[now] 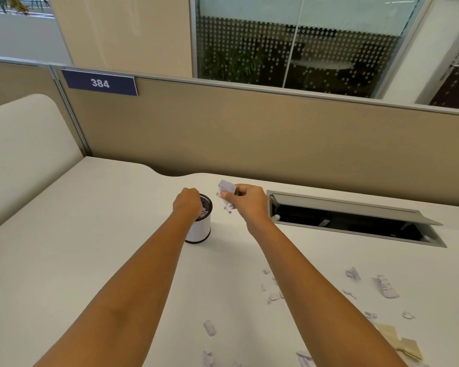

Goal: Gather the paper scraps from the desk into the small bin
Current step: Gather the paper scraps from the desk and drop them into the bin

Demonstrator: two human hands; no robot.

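Observation:
The small bin [200, 230], a white cylinder with a black mesh rim, stands on the white desk [90, 234]. My left hand [187, 203] is over the bin's mouth with its fingers curled downward; what they hold is hidden. My right hand [245, 201] hovers just right of the bin, closed on a bunch of white paper scraps [227, 193] that stick out above and below the fingers. Several more scraps lie on the desk: a printed strip [386, 286], a folded bit [353, 273], small pieces [209, 327] near the front and tan pieces [402, 343].
An open cable hatch [355, 221] with a raised grey lid is sunk into the desk right of my right hand. A tan partition [249, 133] with a blue "384" sign [100, 82] closes the back. A cream side panel [24, 144] stands at left.

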